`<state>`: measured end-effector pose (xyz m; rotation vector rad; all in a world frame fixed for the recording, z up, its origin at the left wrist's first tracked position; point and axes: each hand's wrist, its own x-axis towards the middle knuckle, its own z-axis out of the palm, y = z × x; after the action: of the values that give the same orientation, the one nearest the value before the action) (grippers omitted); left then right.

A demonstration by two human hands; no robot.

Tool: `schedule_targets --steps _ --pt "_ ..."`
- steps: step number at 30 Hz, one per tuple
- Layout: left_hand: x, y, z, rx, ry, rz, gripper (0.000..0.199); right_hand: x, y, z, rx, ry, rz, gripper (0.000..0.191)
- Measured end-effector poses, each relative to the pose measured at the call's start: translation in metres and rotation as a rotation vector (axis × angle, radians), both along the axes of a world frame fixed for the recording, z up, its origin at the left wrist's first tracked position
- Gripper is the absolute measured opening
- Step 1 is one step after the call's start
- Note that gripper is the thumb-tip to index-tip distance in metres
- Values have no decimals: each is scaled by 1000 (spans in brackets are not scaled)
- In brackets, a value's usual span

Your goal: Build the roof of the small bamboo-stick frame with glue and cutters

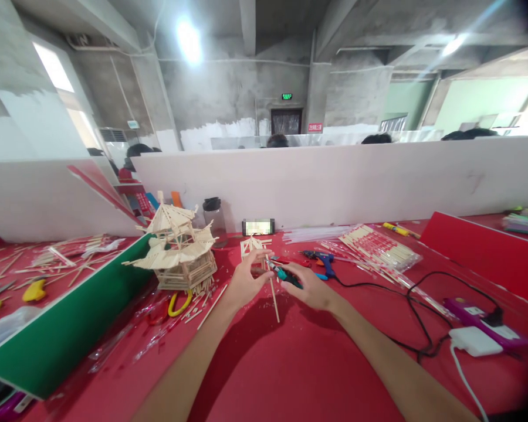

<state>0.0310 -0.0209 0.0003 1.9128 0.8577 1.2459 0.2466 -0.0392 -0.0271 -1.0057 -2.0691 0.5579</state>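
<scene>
Under both sets of fingers, red tabletop point(317, 363). Left of them, stick pagoda point(187, 266). Right hand point(312, 287): fingers closed round pliers point(281, 274). Left hand point(246, 281): fingers seemingly pinching stick point(275, 302), small frame point(247, 246) just beyond. Likely step: pliers work at stick. Calls for steady pinch, careful tip alignment.

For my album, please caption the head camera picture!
Left hand at a thin stick, right hand gripping a tool, near a stick pagoda.
</scene>
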Motion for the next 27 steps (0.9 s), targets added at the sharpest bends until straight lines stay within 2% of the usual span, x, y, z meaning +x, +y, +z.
schedule_targets --steps 6,18,27 --pt "1 0 -1 19 3 -11 42 3 0 -2 25 -54 -58 50" --pt "3 -2 0 -21 -15 4 45 6 -2 9 85 -104 -8 51" --pt "3 -2 -3 5 9 18 46 7 -1 5 75 -143 -33 52"
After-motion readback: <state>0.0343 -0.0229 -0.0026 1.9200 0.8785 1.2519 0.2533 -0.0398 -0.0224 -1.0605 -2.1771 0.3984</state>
